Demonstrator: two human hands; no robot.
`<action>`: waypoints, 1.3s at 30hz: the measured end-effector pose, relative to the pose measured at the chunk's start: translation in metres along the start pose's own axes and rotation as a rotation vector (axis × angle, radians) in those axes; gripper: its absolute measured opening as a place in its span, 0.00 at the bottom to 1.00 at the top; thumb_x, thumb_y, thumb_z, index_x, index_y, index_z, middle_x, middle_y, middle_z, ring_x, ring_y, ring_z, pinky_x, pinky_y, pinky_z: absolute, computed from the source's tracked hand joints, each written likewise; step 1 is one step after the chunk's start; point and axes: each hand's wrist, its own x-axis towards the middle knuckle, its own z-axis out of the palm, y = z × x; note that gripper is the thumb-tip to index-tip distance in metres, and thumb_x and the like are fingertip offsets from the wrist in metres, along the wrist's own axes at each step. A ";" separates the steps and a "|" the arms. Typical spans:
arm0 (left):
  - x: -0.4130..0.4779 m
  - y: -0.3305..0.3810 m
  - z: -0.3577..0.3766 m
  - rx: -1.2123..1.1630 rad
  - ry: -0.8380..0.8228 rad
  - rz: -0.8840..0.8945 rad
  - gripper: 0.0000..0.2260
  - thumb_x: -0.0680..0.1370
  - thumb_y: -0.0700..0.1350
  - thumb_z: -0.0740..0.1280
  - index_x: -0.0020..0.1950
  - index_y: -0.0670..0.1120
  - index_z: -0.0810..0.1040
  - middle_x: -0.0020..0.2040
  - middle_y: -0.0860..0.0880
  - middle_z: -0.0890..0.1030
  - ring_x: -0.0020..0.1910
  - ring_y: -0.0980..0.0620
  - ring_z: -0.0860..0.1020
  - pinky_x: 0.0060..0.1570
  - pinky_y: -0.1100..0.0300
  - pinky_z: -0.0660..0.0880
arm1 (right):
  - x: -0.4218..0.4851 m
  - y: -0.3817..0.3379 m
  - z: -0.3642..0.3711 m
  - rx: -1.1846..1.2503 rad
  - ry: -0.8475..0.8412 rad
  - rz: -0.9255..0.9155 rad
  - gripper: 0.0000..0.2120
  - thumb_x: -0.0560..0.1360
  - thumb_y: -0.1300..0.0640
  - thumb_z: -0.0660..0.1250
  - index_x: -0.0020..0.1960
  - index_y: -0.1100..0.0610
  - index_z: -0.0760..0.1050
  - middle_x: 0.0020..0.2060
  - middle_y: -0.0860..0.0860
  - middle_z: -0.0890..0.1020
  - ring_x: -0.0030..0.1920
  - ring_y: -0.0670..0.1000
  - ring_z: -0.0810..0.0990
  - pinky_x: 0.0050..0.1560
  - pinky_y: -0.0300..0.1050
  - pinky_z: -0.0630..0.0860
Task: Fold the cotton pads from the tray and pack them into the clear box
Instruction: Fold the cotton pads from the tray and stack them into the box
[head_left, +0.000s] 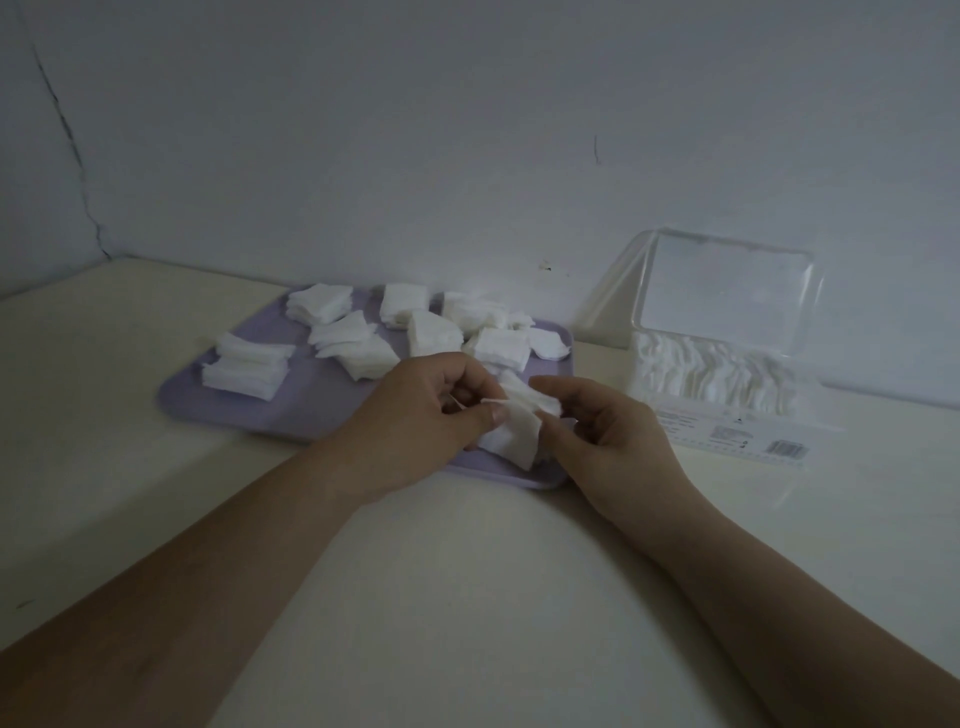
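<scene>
Soft, fibrous white cotton pad (514, 434), pinched at centre frame by thumb and curled fingers of left hand (436, 410) and of right hand (610, 434), over the 5 o'clock corner of a smooth lilac rounded-rectangle tray (291, 415). Ragged square pad stacks (244, 366) across the tray from 9 to 1 o'clock. At 3 o'clock, clear plastic box (748, 422), lid (722, 296) raised, fluffy pads (701, 371) packed inside. Matte cream table (467, 597) beneath.

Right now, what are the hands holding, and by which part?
A white cotton pad, above the purple tray. The left hand pinches its left edge; the right hand pinches its right edge.
</scene>
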 end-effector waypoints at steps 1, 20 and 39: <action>0.000 0.000 0.000 0.005 0.002 0.000 0.06 0.76 0.42 0.76 0.43 0.53 0.83 0.38 0.51 0.83 0.36 0.51 0.80 0.43 0.55 0.80 | 0.000 0.000 0.000 -0.012 0.002 0.002 0.15 0.78 0.61 0.71 0.57 0.41 0.81 0.49 0.46 0.88 0.50 0.65 0.84 0.56 0.61 0.82; 0.003 -0.006 -0.006 0.028 -0.129 -0.045 0.09 0.71 0.48 0.79 0.47 0.50 0.82 0.36 0.46 0.77 0.36 0.50 0.72 0.40 0.53 0.69 | -0.008 0.002 0.010 -0.467 0.062 -0.277 0.24 0.78 0.62 0.66 0.70 0.43 0.77 0.56 0.38 0.81 0.51 0.37 0.80 0.51 0.36 0.77; 0.047 0.071 0.066 -0.171 -0.023 0.077 0.07 0.80 0.37 0.70 0.53 0.48 0.84 0.42 0.48 0.87 0.39 0.54 0.83 0.39 0.57 0.82 | 0.023 -0.069 -0.101 -0.174 0.095 0.054 0.10 0.71 0.50 0.78 0.43 0.56 0.82 0.34 0.50 0.82 0.30 0.43 0.75 0.33 0.39 0.72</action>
